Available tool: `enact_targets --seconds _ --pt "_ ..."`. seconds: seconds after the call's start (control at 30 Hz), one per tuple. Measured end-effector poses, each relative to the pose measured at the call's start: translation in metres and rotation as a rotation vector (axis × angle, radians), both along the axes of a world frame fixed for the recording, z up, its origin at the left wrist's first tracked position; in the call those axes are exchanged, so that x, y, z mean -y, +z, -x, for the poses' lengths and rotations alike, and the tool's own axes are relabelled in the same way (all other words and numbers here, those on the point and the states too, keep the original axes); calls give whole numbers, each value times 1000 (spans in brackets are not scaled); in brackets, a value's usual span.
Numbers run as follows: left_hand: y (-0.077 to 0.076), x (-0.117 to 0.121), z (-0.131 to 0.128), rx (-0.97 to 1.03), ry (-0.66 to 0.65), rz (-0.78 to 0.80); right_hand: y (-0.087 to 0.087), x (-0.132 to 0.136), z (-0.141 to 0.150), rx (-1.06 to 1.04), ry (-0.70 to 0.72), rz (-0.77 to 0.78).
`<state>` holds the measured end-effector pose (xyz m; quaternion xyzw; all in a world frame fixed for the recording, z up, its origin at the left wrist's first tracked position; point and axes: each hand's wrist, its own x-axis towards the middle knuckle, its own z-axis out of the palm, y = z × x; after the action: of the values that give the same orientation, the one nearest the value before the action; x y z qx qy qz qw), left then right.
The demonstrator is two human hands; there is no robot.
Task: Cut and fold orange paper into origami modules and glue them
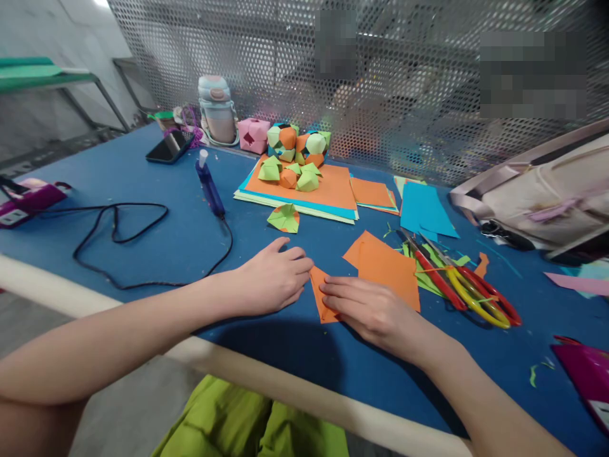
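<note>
A small folded sheet of orange paper [320, 293] lies on the blue table in front of me. My right hand [373, 311] holds it down, fingertips pressed on its upper face; the thumb is hidden. My left hand [276, 277] is curled at the paper's upper left corner, index fingertip touching it, with most fingertips out of sight. To the right, partly under my right hand, lie larger orange sheets [390, 266]. Just beyond my left hand sits a green-and-orange folded paper piece [284, 218].
Scissors [451, 273] lie on green scraps at right. Behind are stacked sheets [328, 187] bearing folded pieces, paper balls [314, 147], and blue paper [425, 209]. A glue gun [210, 188] with trailing cord, a phone [169, 147], a bottle [219, 114] and a bag [537, 190] stand around.
</note>
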<state>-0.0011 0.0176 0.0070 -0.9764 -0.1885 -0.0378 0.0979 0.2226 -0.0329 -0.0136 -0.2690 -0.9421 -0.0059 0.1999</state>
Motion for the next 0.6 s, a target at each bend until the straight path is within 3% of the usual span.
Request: enact_targets --seconds 0.6 --pt "-7 -4 3 7 2 19 2 1 2 21 12 -8"
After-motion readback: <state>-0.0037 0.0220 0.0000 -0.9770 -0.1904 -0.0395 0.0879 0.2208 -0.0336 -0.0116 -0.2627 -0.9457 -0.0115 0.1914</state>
